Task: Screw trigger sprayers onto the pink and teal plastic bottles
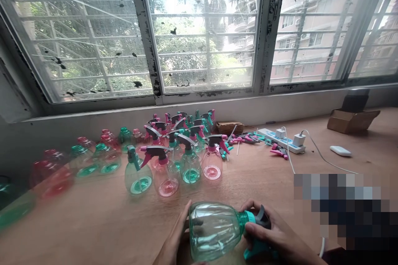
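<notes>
Left hand (174, 240) cradles a green spray bottle (214, 230) lying sideways; right hand (273, 236) grips its trigger cap (259, 219); finished bottles (174, 153) crowd the desk's (255, 182) far edge.

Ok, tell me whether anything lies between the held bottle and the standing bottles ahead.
Nothing visible. Only bare table lies between the bottle and the standing bottles. The left hand is on its body and the right hand on its spray head, with nothing between.

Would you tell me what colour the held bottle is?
Translucent green bottle, best seen in the head view.
</notes>
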Available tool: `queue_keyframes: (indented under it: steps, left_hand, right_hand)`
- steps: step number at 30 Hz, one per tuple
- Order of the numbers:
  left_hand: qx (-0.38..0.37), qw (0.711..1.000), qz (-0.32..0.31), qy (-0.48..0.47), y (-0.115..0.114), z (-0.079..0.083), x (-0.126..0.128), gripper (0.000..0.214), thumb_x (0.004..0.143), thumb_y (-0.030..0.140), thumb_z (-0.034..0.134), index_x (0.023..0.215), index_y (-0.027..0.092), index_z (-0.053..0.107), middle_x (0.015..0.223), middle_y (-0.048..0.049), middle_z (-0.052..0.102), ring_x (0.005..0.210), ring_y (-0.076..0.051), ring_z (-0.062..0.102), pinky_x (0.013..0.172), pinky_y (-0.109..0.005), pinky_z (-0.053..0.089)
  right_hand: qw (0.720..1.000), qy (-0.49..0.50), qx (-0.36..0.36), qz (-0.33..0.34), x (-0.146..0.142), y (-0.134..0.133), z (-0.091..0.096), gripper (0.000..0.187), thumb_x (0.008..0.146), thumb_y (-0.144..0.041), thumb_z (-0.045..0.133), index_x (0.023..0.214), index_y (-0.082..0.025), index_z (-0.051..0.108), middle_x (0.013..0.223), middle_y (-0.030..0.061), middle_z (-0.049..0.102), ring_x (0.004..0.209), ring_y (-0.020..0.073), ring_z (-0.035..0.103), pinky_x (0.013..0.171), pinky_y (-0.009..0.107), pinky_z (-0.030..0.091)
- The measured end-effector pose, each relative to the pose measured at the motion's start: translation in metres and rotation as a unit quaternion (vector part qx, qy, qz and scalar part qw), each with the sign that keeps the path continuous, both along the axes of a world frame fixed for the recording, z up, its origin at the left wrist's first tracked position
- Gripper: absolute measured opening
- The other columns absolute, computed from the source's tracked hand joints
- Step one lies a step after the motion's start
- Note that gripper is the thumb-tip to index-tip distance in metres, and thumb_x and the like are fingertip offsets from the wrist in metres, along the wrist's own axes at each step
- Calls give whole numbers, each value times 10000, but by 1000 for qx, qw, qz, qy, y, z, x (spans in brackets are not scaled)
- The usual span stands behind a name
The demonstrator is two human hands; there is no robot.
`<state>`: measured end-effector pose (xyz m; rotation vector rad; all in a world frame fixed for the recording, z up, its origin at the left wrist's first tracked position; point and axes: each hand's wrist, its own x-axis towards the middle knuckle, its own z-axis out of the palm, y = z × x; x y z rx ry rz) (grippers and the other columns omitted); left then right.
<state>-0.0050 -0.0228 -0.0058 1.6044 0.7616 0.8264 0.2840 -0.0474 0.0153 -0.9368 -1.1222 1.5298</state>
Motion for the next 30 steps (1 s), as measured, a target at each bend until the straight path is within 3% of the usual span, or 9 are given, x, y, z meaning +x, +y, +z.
queue_keyframes:
  steps: [6, 9, 13, 19, 24, 27, 30]
  left_hand:
    - [44, 999, 2, -11, 0, -2, 5, 1068, 835, 555, 741, 1613, 343, 40, 1542, -127, 477, 1324, -360, 573, 1171, -493, 378]
    - [28, 999, -2, -16, 1, -5, 3, 1175, 785, 647, 740, 1621, 283, -1, 1466, -154, 532, 1304, -361, 580, 1145, -472, 410]
    - [24, 1000, 4, 13, 2, -5, -1, 1188, 767, 732, 691, 1627, 233, 41, 1443, -164, 554, 1338, -383, 542, 1194, -498, 325]
    - [22, 1000, -12, 17, 2, -1, -3, 1112, 810, 627, 729, 1623, 275, 58, 1505, -151, 498, 1346, -382, 530, 1195, -503, 335]
    - [37, 999, -20, -11, 5, -6, 0, 1035, 852, 517, 750, 1608, 383, 57, 1546, -110, 487, 1322, -341, 580, 1167, -459, 391]
    - [27, 999, -13, -14, 5, -8, 0, 1141, 801, 596, 765, 1620, 325, 19, 1590, -129, 440, 1395, -366, 510, 1188, -455, 359]
    - [33, 999, -7, -7, 4, -8, -2, 1229, 764, 683, 741, 1625, 251, -22, 1640, -141, 363, 1486, -386, 375, 1249, -466, 231]
  right_hand:
    - [1000, -10, 16, -2, 0, 0, 1, 412, 744, -495, 842, 939, -208, 621, 674, -24, 697, 622, 166, 644, 579, 251, 495]
    - [1000, -10, 4, -2, 0, 0, 0, 422, 733, -489, 853, 939, -204, 619, 695, -24, 693, 624, 161, 646, 585, 252, 488]
    - [1000, -12, 7, 0, 1, 0, -1, 422, 733, -489, 853, 935, -201, 618, 699, -22, 694, 625, 164, 655, 591, 255, 494]
    - [1000, 2, 16, 5, 3, 3, -6, 419, 774, -486, 827, 989, -192, 619, 666, -13, 711, 606, 170, 664, 606, 276, 518]
    - [999, 10, 30, 8, 4, 4, -10, 403, 799, -470, 813, 1001, -184, 613, 638, -9, 723, 591, 167, 663, 596, 268, 511]
    - [1000, 13, 21, 16, 4, 4, -9, 405, 790, -451, 831, 991, -177, 610, 659, -13, 719, 601, 159, 670, 600, 264, 522]
    - [999, 23, 13, 20, 4, 4, -8, 392, 773, -430, 853, 962, -181, 615, 671, -26, 707, 608, 144, 666, 587, 244, 525]
